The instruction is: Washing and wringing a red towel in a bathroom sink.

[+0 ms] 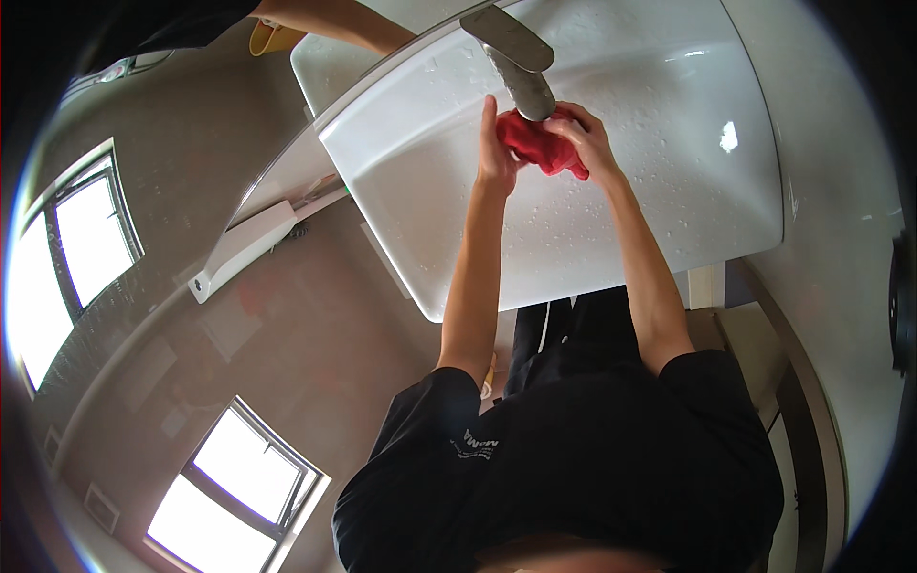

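- head view: black shirt (592,458) nearest.
- crumpled red cloth (541,148) lies between the hands, below the faucet (525,81) in the sink (411,205), long axis slanting down rightward.
- right hand (589,143) grasps its right side; left hand (494,156) touches its left, grip unclear.

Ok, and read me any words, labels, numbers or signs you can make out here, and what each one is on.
Black short-sleeved fabric shirt: tilted white chest print; I won't copy out its wording.
Long white boxy unit: dark mark at one end, too small to read.
Crumpled red cloth and grey metal faucet: no text visible.
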